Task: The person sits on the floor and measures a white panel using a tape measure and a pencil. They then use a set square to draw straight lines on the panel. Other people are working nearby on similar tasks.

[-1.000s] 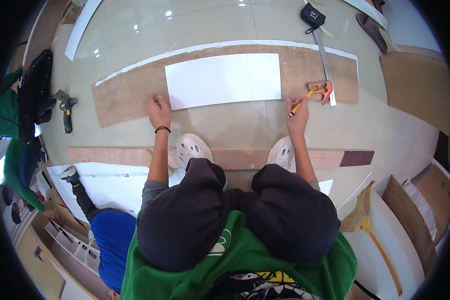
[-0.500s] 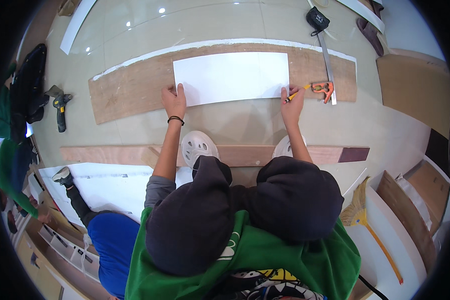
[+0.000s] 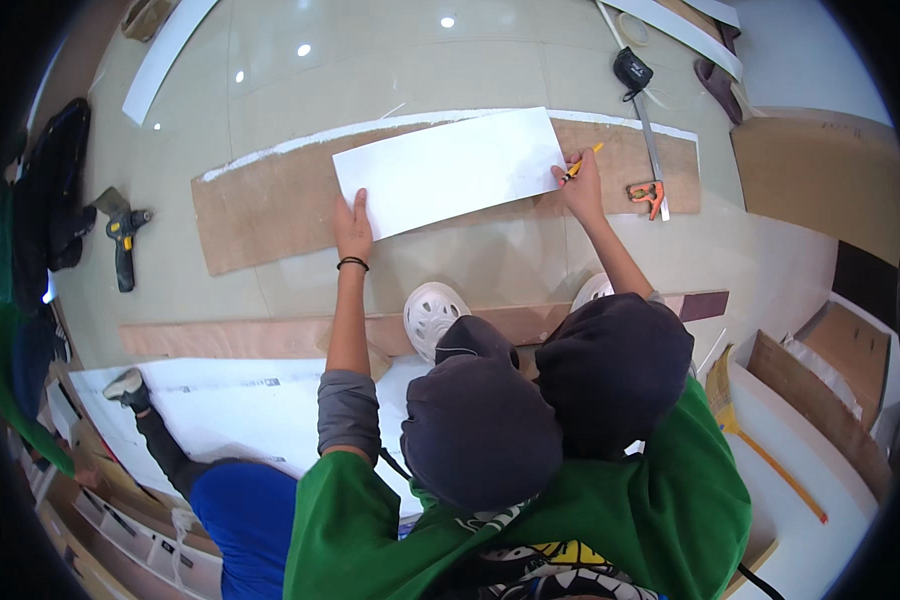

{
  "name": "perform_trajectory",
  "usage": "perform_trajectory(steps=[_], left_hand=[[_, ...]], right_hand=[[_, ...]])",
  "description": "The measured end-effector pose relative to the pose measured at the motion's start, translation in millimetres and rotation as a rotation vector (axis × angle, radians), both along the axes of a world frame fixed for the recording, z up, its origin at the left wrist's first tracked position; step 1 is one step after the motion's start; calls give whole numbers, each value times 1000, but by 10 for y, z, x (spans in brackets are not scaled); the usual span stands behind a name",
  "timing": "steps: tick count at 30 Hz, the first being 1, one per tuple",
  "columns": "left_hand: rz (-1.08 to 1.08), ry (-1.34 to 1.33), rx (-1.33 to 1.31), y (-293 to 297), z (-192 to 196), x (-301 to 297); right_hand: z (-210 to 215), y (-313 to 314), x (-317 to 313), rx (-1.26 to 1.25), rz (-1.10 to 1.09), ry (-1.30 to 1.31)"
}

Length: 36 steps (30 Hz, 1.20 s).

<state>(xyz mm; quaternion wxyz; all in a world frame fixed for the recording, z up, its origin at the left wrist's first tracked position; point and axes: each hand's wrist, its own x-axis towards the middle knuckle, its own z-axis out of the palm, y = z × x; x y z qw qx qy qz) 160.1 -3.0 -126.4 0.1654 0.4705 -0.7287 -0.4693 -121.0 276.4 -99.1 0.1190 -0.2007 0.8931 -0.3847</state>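
Observation:
A white rectangular panel [image 3: 448,170] is held by both ends, tilted with its right end farther from me. Below it lies a long brown wooden board [image 3: 260,215] with a white strip along its far edge. My left hand [image 3: 353,228] grips the panel's near left corner, thumb on top. At the right end, my right hand [image 3: 578,185] pinches the panel's edge and also keeps a yellow pencil [image 3: 582,165] between its fingers. Right of that hand, a combination square [image 3: 647,195] with an orange head rests on the board. Its steel blade reaches toward a black tape measure [image 3: 632,70].
A cordless drill [image 3: 122,237] lies on the floor at left. A narrow wooden plank [image 3: 220,337] runs beside my white clogs [image 3: 435,318]. Behind it is a large white sheet [image 3: 240,405], with a person in blue [image 3: 245,515] close by. A broom [image 3: 760,450] and cardboard [image 3: 820,180] are at right.
The panel has turned, its right end swinging away from me and its left end coming nearer. Both hands moved with it, still gripping. The pencil in my right hand now points up and away.

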Motion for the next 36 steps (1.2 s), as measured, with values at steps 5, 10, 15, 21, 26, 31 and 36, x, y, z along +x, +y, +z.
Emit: perform_trajectory(steps=[5,10,15,21,26,31,36], left_hand=[[-136,123,91,230,45,-491],[-309,-33,111,599,11,-944],[-276,-233,81,467,4,-921],[-298,-477,-153,284,252,-576],[-468,-420,-445,346,412,-659],[-672,-286,-591,501,502,-1335],[-1049,-297,-696,581,617,-2187]], right_hand=[[31,430,-298,132,-122,170],[297,947,-396,130,-227,261],[404,1368,-378,139,-307,257],[322,1917,-705,323,-356,329],[168,1873,-1024,271,-214,306],[-26,1938,-1073,235,-192,223],[179,2033,-706,89,-281,150]])
